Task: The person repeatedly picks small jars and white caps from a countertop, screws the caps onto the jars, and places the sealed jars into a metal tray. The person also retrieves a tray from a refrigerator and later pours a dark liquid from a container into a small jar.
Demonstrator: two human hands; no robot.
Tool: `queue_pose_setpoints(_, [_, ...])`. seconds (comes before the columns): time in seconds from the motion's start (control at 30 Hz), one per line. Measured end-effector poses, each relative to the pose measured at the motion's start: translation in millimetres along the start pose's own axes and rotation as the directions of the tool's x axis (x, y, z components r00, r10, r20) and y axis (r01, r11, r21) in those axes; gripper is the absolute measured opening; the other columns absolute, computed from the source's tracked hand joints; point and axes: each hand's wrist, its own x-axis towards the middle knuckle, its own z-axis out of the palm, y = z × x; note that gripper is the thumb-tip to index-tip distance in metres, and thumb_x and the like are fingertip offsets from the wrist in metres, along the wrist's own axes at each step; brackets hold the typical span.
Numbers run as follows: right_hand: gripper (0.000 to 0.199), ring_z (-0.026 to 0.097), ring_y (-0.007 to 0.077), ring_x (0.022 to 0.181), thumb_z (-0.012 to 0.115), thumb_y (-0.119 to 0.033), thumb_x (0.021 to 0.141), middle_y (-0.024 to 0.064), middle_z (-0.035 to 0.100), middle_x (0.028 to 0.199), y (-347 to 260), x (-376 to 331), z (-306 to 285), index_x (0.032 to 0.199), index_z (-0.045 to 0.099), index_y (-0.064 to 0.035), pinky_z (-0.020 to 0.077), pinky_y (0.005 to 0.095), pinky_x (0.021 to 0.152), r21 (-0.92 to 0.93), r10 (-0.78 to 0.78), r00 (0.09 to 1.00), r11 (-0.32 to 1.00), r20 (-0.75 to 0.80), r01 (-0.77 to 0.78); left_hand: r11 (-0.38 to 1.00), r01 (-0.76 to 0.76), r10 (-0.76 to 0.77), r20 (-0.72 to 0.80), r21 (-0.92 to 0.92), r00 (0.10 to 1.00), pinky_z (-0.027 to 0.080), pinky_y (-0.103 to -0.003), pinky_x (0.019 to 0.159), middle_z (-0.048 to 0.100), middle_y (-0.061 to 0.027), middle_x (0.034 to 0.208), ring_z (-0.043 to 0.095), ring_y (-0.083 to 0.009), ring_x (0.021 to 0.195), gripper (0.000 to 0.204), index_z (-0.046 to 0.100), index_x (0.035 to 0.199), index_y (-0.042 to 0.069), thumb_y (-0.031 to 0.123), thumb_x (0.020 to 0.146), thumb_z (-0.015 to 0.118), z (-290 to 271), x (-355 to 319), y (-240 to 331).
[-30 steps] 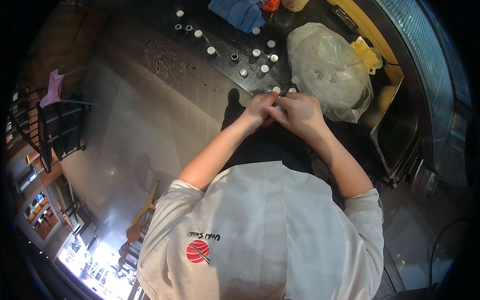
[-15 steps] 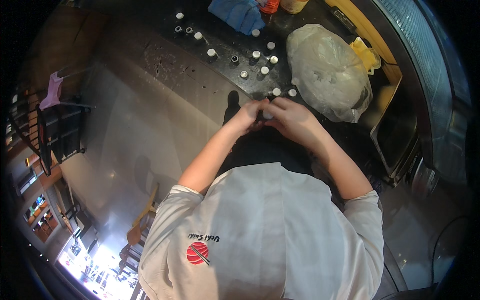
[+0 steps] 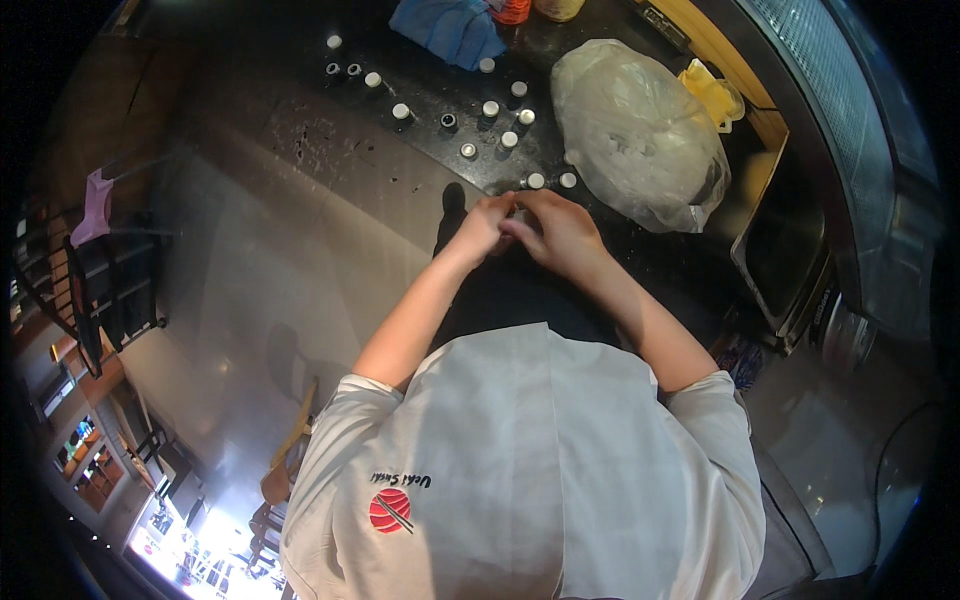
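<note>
My left hand (image 3: 484, 228) and my right hand (image 3: 562, 228) meet at the counter's near edge, fingers curled around one small thing. Only a pale bit of it shows between them; the rest is hidden by my fingers. Just beyond, on the black counter (image 3: 440, 152), stand several small containers with round white caps, among them a white-capped container (image 3: 536, 181) close to my right fingers. A few others, such as a dark-topped container (image 3: 448, 121), show no white cap.
A big clear plastic bag (image 3: 640, 135) lies on the counter to the right, beside a yellow piece (image 3: 712, 95). At the back are a folded blue cloth (image 3: 448, 32) and an orange container (image 3: 510, 10). To the left, a black chair (image 3: 115, 275) stands on the floor.
The whole view has shifted slightly, moving the counter things left and up. My right thumb and fingers have shifted over the small thing, whose white top was plainer before.
</note>
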Motion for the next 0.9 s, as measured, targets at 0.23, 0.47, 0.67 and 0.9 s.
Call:
queue_pose_setpoints(0.23, [0.023,0.065,0.0279,0.064,0.068,-0.025,0.096,0.0124,0.066,0.072,27.0,-15.8,14.0,0.098,0.069,-0.0029,0.0502,0.0403,0.061,0.287,0.302,0.951,0.908,0.062,-0.307,0.765,-0.426,0.564,-0.182,0.483,0.805,0.049,-0.041,0.057,0.064,-0.0182,0.068,0.063,-0.0337,0.057,0.047,0.062,0.087,-0.001,0.037,0.107,0.042,12.3,3.0,-2.0])
queue_pose_setpoints(0.47, [0.054,0.062,0.0199,0.060,0.043,-0.040,0.107,0.0121,0.065,0.069,32.9,6.9,-24.7,0.090,0.072,0.0025,0.0496,0.0380,0.059,0.303,0.573,0.794,0.734,0.202,-0.608,0.673,-0.500,0.644,-0.101,0.544,0.758,0.052,-0.045,0.070,0.065,-0.0262,0.084,0.066,-0.0449,0.082,0.039,0.064,0.095,-0.001,0.030,0.107,0.044,0.5,12.5,-1.5])
queue_pose_setpoints(0.67, [0.034,0.066,0.0399,0.110,0.050,-0.028,0.098,0.0215,0.072,0.104,123.0,47.2,-91.3,0.102,0.076,-0.0072,0.0533,0.0472,0.092,-0.681,0.432,0.901,0.645,-0.052,-0.348,0.981,-0.194,0.193,-0.065,-0.007,0.979,0.042,-0.024,0.060,0.060,0.0008,0.087,0.054,-0.0062,0.074,0.033,0.065,0.116,0.008,0.037,0.107,0.052,-31.1,45.5,-26.8])
queue_pose_setpoints(0.9, [0.032,0.064,0.0360,0.116,0.054,-0.009,0.091,0.0185,0.067,0.125,184.6,46.0,-71.8,0.117,0.072,-0.0153,0.0516,0.0434,0.098,-0.718,0.575,0.812,0.607,0.101,-0.341,0.418,-0.462,0.736,0.006,0.782,0.677,0.050,-0.041,0.086,0.071,-0.0154,0.105,0.065,-0.0344,0.099,0.030,0.066,0.116,0.006,0.018,0.090,0.072,-25.8,48.1,-15.4])
